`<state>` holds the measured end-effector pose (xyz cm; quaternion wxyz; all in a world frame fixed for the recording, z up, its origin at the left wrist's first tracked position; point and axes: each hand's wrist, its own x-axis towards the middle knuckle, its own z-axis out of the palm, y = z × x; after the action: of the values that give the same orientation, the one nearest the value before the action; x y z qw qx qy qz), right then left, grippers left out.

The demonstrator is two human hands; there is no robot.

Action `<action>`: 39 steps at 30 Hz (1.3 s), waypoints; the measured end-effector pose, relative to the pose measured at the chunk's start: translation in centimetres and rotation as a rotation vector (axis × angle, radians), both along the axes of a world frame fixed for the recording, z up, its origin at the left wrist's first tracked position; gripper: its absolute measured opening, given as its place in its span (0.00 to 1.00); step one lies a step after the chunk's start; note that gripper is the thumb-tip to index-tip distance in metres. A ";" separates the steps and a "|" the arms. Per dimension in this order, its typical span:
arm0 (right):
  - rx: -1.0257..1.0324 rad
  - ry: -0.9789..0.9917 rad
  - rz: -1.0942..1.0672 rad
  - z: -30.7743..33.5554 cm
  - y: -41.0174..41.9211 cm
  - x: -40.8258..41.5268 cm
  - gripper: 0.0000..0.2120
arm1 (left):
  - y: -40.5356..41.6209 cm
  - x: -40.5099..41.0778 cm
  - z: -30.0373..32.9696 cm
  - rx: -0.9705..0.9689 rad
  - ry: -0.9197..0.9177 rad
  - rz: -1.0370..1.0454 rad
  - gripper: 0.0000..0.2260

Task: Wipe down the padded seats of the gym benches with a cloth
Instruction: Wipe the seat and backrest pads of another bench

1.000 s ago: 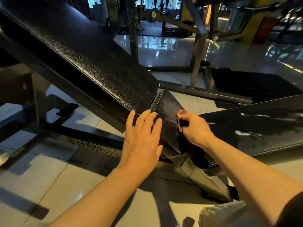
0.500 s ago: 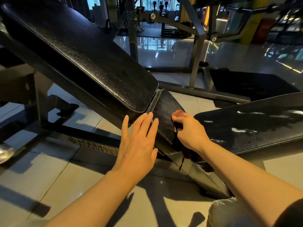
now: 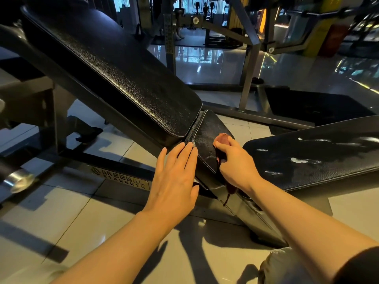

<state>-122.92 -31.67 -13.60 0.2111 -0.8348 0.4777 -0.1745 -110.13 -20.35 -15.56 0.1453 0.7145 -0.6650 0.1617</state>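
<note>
A small black padded seat [image 3: 205, 136] with white stitching sits below the long inclined black backrest pad [image 3: 114, 66] of a gym bench. My right hand [image 3: 235, 162] grips a dark red cloth [image 3: 222, 137] bunched against the seat's right side; a strip of the cloth hangs down under my wrist. My left hand [image 3: 176, 177] lies flat with straight fingers, its fingertips touching the seat's left stitched edge. A second black padded bench [image 3: 320, 154] at the right shows wet streaks on its surface.
The bench's black steel frame [image 3: 121, 177] with a brand plate runs across the tiled floor. A chrome bar end [image 3: 18, 181] sticks out at the left. Grey machine uprights [image 3: 248, 78] and a black floor mat [image 3: 315, 105] stand behind. My knee [image 3: 291, 267] is at bottom right.
My right hand with the cloth has slid slightly up the seat. The left hand stays flat at the seat's left edge. The view has shifted a little.
</note>
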 end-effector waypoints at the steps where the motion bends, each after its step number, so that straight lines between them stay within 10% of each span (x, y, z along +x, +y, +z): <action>1: -0.025 -0.008 0.002 0.1 0.6 0.2 0.30 | 0.1 0.1 0.0 0.007 0.008 0.001 0.41; 18: -0.280 -0.060 0.252 -0.2 3.5 1.0 0.32 | 0.3 -0.2 -0.1 0.028 0.125 -0.036 0.40; 39: -0.110 0.112 0.122 -0.6 1.5 -1.3 0.28 | 1.0 -0.7 0.3 0.085 0.130 -0.049 0.37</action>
<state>-124.18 -30.14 -14.17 0.1482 -0.8811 0.4266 -0.1403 -110.87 -19.39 -15.22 0.1617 0.7127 -0.6775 0.0830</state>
